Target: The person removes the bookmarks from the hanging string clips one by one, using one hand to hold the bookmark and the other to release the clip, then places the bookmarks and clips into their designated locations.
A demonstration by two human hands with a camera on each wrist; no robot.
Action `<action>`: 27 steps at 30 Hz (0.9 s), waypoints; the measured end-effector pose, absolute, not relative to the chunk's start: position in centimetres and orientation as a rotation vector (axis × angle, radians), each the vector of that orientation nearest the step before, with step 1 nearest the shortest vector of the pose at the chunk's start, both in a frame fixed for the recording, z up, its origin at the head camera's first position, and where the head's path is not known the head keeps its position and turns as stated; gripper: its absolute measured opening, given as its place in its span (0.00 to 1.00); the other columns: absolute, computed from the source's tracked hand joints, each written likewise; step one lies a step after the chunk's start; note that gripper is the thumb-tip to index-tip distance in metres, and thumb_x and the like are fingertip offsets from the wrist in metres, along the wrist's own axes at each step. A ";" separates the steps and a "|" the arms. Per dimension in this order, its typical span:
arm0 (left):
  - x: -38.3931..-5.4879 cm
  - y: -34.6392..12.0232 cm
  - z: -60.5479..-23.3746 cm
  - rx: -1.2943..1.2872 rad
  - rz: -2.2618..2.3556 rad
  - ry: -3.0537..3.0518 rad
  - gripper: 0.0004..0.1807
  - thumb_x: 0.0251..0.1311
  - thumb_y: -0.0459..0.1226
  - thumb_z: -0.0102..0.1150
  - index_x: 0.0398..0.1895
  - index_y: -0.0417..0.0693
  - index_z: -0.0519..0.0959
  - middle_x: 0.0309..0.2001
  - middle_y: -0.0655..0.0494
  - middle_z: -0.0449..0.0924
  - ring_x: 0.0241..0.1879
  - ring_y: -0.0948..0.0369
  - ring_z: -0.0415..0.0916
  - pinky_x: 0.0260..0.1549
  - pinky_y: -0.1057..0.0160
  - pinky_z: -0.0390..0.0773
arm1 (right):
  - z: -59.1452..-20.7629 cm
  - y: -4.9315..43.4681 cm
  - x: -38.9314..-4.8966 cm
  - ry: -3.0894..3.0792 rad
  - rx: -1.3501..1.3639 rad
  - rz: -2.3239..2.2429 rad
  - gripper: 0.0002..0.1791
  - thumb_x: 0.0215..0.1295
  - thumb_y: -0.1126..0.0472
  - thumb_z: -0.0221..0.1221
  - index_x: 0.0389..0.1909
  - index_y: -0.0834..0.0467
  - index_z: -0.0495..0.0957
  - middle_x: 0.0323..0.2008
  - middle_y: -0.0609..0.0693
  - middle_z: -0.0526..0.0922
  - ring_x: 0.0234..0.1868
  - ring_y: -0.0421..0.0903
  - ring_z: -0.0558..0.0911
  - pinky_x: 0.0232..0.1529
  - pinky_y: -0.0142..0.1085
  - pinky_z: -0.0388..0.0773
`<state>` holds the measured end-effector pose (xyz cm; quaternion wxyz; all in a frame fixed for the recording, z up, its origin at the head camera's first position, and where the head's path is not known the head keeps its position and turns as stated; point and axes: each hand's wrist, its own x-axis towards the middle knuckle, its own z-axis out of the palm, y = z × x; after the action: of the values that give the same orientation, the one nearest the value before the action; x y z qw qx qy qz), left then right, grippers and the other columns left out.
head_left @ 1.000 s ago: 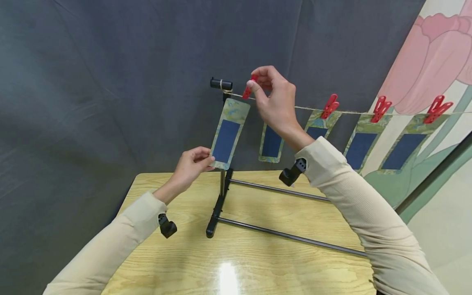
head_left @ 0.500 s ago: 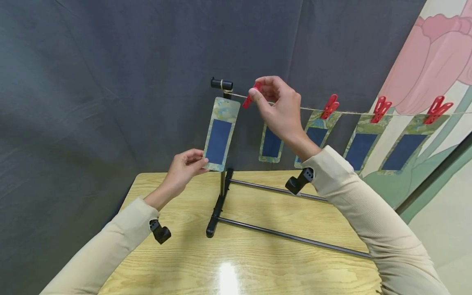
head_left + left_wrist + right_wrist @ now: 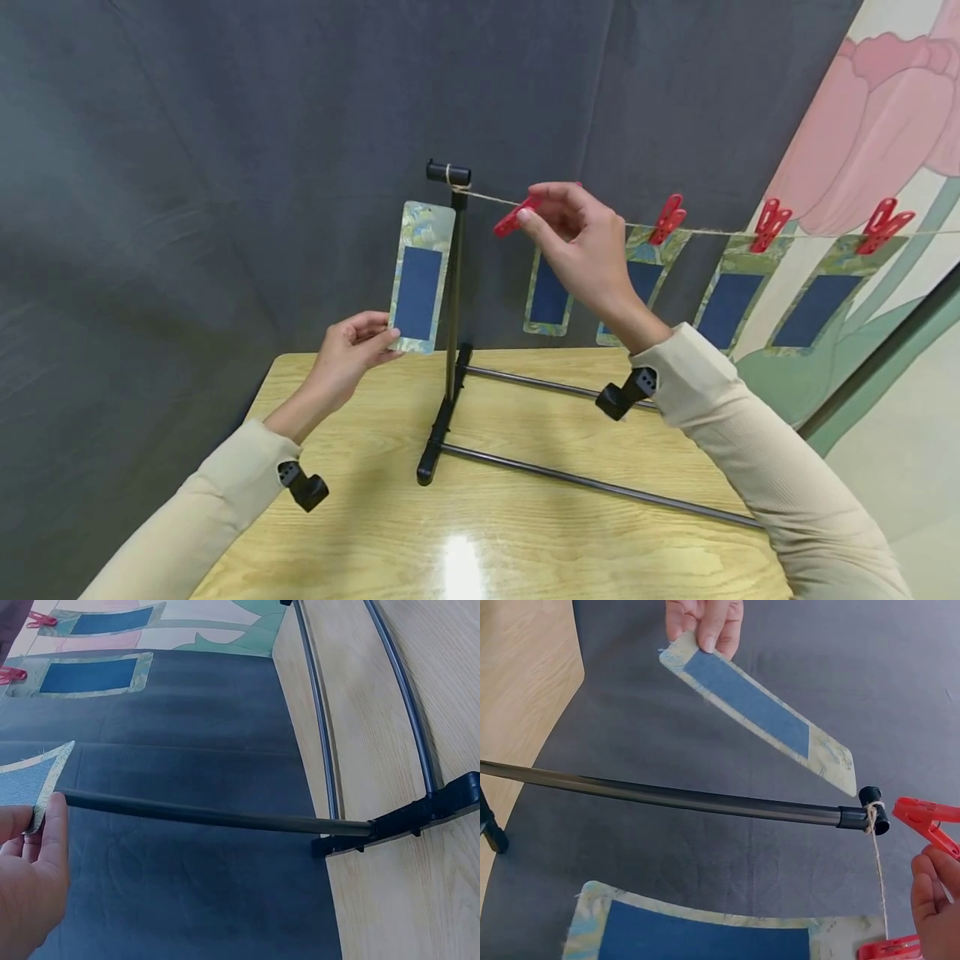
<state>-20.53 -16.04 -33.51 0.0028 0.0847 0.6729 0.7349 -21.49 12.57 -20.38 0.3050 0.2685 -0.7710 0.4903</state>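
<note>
My left hand (image 3: 348,358) pinches the lower end of a bookmark (image 3: 417,287), green-blue marbled with a dark blue panel. The bookmark stands upright just left of the stand's post, apart from the twine (image 3: 487,197). In the right wrist view its top end reaches near the post's black cap (image 3: 871,799). My right hand (image 3: 588,246) pinches a red clothespin (image 3: 512,222) between thumb and fingers, its tip pointing left. The right wrist view shows this clothespin (image 3: 924,815) clear of the twine. Behind the right hand, another bookmark (image 3: 549,292) hangs, its top hidden in the head view.
Several bookmarks (image 3: 729,296) hang along the twine to the right under red clothespins (image 3: 769,225). The black stand (image 3: 442,417) rests on a wooden table (image 3: 360,517), with two rails running right. A dark grey curtain (image 3: 225,167) and a flower-patterned panel (image 3: 847,150) are behind.
My left hand has drawn the bookmark leftward, away from the twine. My right hand has moved down and slightly right, and the clothespin has tilted flatter and come away from the twine.
</note>
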 end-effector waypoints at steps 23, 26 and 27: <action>-19.5 -18.5 -34.7 0.178 2.356 2.137 0.11 0.65 0.28 0.58 0.49 0.36 0.75 0.36 0.55 0.75 0.38 0.63 0.77 0.46 0.58 0.81 | -24.7 15.1 -21.3 -2.197 0.699 1.303 0.16 0.58 0.65 0.67 0.47 0.62 0.77 0.40 0.52 0.86 0.38 0.40 0.82 0.44 0.32 0.81; -19.5 -18.6 -34.9 0.165 2.356 2.143 0.11 0.64 0.29 0.59 0.49 0.36 0.76 0.36 0.54 0.76 0.37 0.63 0.78 0.46 0.59 0.81 | -25.0 15.3 -21.0 -2.206 0.705 1.299 0.16 0.58 0.64 0.67 0.46 0.61 0.77 0.40 0.52 0.85 0.39 0.42 0.82 0.44 0.33 0.81; -19.4 -18.6 -34.9 0.160 2.354 2.144 0.12 0.64 0.29 0.59 0.49 0.35 0.76 0.36 0.54 0.76 0.37 0.63 0.78 0.46 0.58 0.81 | -25.1 15.3 -20.9 -2.208 0.707 1.298 0.16 0.58 0.64 0.67 0.46 0.61 0.77 0.40 0.51 0.85 0.39 0.42 0.82 0.44 0.33 0.81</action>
<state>-19.43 -18.64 -34.91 -0.0235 0.0501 0.6723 0.7382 -20.86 15.35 -25.06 0.2399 0.2583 -0.8067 0.4742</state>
